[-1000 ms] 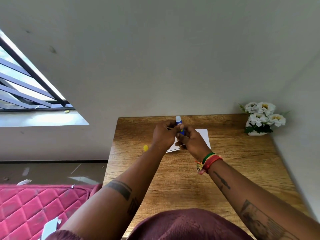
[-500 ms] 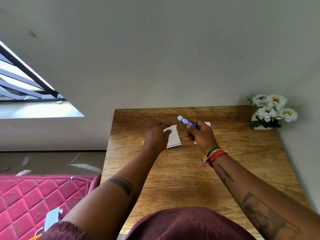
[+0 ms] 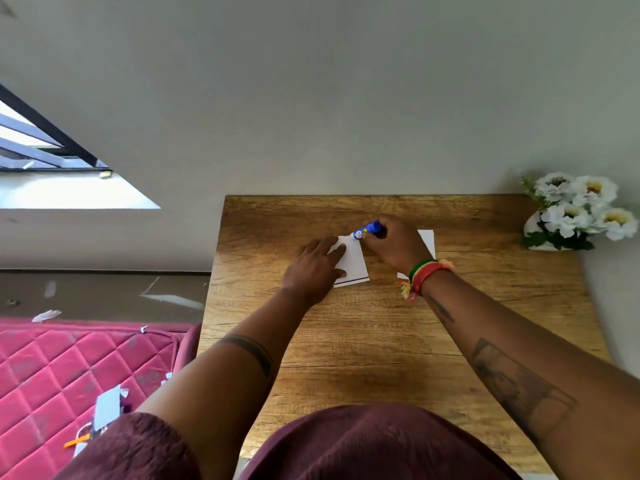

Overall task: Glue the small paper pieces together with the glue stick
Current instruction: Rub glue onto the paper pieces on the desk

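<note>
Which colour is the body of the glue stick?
Blue, the glue stick in the right hand; head view.

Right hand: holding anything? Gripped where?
Yes. The right hand grips the glue stick by its blue rear end, tip at the paper piece's far edge. The left hand only presses that piece flat.

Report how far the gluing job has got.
Done: the glue stick is uncapped and in the right hand. In hand: the left hand pins one paper piece flat on the table while the stick's tip meets its far edge, apparently spreading glue. Left: the second paper piece lies apart, partly under the right wrist, not yet joined or pressed on.
</note>
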A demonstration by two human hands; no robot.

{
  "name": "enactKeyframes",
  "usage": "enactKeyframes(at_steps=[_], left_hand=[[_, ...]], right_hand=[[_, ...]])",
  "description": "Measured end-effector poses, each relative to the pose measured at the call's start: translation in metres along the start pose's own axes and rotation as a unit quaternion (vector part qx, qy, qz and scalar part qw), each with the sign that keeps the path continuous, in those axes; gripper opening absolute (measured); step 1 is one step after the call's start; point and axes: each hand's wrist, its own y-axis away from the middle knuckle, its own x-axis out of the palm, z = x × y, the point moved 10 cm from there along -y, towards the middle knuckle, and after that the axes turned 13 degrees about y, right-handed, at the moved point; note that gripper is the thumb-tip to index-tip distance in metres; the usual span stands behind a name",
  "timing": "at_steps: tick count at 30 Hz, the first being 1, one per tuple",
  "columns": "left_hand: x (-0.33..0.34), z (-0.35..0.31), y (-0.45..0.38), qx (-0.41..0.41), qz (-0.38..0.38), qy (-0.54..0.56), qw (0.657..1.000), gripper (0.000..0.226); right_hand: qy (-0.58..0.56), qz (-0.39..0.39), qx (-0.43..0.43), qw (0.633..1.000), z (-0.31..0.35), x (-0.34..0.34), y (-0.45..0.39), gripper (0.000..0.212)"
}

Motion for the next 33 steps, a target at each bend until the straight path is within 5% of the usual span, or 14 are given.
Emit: enactKeyframes(at_steps=[15,33], left_hand=[[0.002,-0.001,-0.001,0.001,-0.013,-0.021,1.0,0.064],[-0.002,-0.009,0.004,-0.017,-0.025,-0.078,0.996,0.062]], right_hand=[[0.19,0.05,-0.125,0.973,0.03,0.015,0.005,0.014],[0.2,0.083,-0.099,0.971,0.012,0.013,0.054,0.015]])
